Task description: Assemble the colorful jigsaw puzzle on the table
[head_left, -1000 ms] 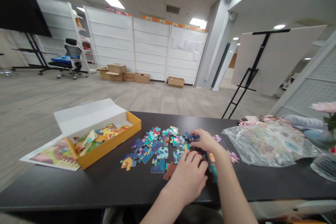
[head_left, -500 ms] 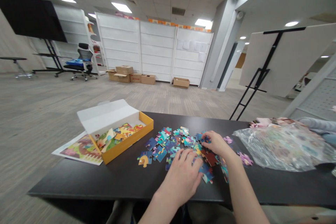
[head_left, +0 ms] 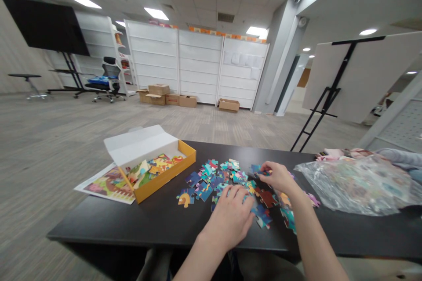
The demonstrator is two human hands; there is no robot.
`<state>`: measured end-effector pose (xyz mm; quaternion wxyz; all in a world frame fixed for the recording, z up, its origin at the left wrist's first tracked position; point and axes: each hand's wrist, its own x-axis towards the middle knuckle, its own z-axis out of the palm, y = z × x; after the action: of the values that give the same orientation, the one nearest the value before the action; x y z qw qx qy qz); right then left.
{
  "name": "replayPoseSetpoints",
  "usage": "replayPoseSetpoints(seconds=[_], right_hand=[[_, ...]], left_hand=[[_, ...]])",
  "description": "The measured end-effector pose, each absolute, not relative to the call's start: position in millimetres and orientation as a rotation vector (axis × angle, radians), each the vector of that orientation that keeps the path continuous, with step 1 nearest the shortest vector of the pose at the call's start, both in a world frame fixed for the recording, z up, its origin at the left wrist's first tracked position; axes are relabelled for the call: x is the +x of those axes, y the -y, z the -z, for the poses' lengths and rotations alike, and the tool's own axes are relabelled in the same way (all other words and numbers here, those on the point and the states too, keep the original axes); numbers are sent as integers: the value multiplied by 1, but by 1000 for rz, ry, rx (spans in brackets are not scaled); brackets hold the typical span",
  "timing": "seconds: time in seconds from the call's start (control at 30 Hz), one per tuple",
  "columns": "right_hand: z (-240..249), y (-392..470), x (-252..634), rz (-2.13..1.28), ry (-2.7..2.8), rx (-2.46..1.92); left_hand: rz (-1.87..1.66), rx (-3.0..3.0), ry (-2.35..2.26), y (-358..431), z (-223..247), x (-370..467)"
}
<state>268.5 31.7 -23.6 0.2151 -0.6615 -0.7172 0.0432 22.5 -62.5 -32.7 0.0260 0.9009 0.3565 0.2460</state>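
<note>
Jigsaw puzzle pieces (head_left: 205,189), mostly blue and teal, lie loosely spread and partly overlapping on the black table (head_left: 148,224). My left hand (head_left: 232,213) rests palm down over the near part of the pile, fingers apart, hiding the pieces below it. To its right, my right hand (head_left: 278,178) pinches a dark blue puzzle piece (head_left: 265,171) between thumb and fingers at the far right of the pile. Brown pieces (head_left: 266,197) lie between the hands. Orange and teal pieces (head_left: 289,218) are partly covered by my right forearm.
Left of the pile stands an open yellow box (head_left: 165,178) holding more pieces, its white lid raised. A printed picture sheet (head_left: 107,184) lies partly beneath it. At right is a clear plastic bag (head_left: 356,184) beside folded cloth (head_left: 398,156). An easel board (head_left: 359,79) stands beyond.
My right hand has shifted slightly to the right, and its fingers have closed on a blue puzzle piece. My left hand stays nearly in place. The whole view has shifted a little.
</note>
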Motion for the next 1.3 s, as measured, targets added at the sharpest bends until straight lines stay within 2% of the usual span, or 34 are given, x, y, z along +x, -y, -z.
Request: replayPoseSetpoints(seconds=[0.23,0.43,0.67,1.1,1.3], right_hand=[[8,-93,254,-105,2177,-1804],[31,-134,244,-178,2250,-1769],[38,-142,250,-167,2182,-1747],[27,-161,194,-267,2421,-1533],[15,-138,207,-487,2567,-1523]], left_hand=[[-733,2773,-1113,58,27,14],[-725,2740,-1138,49,28,13],[-721,2725,-1137,41,26,20],[-664,2799,-1042,42,35,36],[-632,2800,-1062,44,32,33]])
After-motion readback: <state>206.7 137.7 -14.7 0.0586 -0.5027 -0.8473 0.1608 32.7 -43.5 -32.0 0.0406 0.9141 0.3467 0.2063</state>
